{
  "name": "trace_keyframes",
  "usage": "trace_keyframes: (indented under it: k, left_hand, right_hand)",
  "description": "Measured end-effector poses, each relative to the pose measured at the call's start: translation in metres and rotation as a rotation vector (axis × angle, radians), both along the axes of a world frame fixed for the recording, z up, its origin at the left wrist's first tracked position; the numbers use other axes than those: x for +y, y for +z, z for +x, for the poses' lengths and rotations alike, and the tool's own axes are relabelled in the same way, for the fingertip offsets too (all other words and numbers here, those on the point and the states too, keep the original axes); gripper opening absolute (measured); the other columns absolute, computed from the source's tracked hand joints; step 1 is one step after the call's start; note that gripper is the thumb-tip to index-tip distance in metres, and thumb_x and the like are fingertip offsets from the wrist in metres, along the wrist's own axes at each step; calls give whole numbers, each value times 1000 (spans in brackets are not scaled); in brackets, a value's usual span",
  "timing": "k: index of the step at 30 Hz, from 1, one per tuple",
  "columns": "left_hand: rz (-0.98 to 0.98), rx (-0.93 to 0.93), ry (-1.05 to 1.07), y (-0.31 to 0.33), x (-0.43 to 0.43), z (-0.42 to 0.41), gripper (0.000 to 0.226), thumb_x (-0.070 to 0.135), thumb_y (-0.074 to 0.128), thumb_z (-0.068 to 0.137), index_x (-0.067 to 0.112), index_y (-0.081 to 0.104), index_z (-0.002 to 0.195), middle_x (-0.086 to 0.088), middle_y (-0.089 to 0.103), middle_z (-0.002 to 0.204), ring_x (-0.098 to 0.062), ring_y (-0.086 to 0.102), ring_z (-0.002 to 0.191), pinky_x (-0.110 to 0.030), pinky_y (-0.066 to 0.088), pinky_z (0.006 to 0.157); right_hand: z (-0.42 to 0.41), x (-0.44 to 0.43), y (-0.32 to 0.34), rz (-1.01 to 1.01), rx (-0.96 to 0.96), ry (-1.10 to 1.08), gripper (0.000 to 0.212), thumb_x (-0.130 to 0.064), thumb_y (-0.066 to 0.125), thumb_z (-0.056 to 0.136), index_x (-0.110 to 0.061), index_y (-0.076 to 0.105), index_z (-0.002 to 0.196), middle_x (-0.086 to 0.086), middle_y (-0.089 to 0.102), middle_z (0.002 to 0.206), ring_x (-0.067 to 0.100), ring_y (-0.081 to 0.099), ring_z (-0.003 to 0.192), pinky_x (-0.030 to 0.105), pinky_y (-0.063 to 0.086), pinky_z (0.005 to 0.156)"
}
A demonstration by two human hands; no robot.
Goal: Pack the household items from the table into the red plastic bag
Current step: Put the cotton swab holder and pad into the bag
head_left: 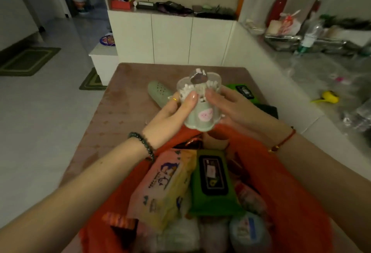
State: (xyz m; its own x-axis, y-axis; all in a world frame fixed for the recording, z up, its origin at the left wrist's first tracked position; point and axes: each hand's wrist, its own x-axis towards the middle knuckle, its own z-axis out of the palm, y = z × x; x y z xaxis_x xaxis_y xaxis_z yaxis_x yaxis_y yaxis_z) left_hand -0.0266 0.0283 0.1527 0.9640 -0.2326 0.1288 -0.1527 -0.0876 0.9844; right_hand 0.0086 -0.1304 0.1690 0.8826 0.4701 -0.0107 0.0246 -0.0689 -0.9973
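Two hands, left hand and right hand, gripping one cotton-swab jar above one red bag

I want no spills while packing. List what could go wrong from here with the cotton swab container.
1. The flower-shaped pale green cotton swab container with a clear lid is tilted between the left hand and right hand; if the lid is loose, swabs may scatter.
2. The red plastic bag already looks crowded by the pink and yellow wipes pack and green wipes pack; the container may land on its side on top.
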Motion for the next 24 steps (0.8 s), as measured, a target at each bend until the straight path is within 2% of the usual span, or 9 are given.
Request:
trace_keyframes:
  k: [2,4,5,6,8,11,14,20,24]
  left_hand:
    - [231,-48,-77,-15,-8,-8,33,64,30,81,53,43,109,49,53,102,29,44,101,5,35,83]
    - [610,-126,-33,-36,-9,-5,50,64,26,84,48,31,131,21,43,138,5,32,131,-22,28,111]
    - [827,-129,23,-45,-7,-1,61,65,28,83,41,22,139,6,32,148,-12,23,139,-36,19,116]
    - [1002,-119,73,-52,-7,3,68,65,32,83,36,16,142,-2,27,151,-21,18,141,-42,14,116]
    - [1156,-69,130,-60,-6,12,71,61,43,81,31,20,142,-6,39,144,-26,34,133,-42,25,111]
    - [1125,-28,213,-68,-7,21,37,45,49,86,20,53,113,-8,63,115,-25,58,105,-33,46,82]
    - [1015,-75,278,-71,-7,24,24,36,48,90,14,53,82,-13,65,93,-29,60,86,-29,40,67]
    - [652,-121,244,-59,-4,23,16,26,46,92,18,60,92,-9,67,94,-22,61,88,-33,49,84]
    - [661,-157,123,-59,5,20,14,23,46,93,26,58,87,10,61,80,0,58,74,-11,43,67]
  right_hand:
    - [-15,-24,-12,-51,18,-75,49,-52,64,59,-24,65,100,-3,74,98,13,70,93,26,56,77]
    - [-29,-44,-29,-89,64,-119,47,-56,63,57,-27,65,94,-12,76,87,6,71,82,17,55,65]
    - [-37,-53,-40,-101,109,-141,46,-58,62,58,-28,65,93,-15,76,85,4,71,80,15,54,62]
    - [-43,-61,-52,-127,167,-163,47,-61,61,58,-29,65,93,-15,76,85,3,71,80,15,55,61]
    - [-55,-70,-77,-191,291,-207,57,-69,55,59,-27,67,95,-6,76,90,9,72,81,22,58,63]
    - [-63,-75,-109,-239,349,-348,66,-79,41,62,-25,69,89,1,75,87,15,73,78,29,58,70]
    - [-61,-85,-126,-280,268,-482,72,-82,36,59,-22,69,81,0,74,79,17,70,78,30,56,72]
    - [-63,-104,-146,-613,34,-446,50,-62,25,86,-26,59,83,-4,66,74,3,63,67,18,48,61]
    - [-63,-105,-141,-799,-37,-336,49,-57,18,92,-27,51,114,-3,64,105,7,62,91,30,51,89]
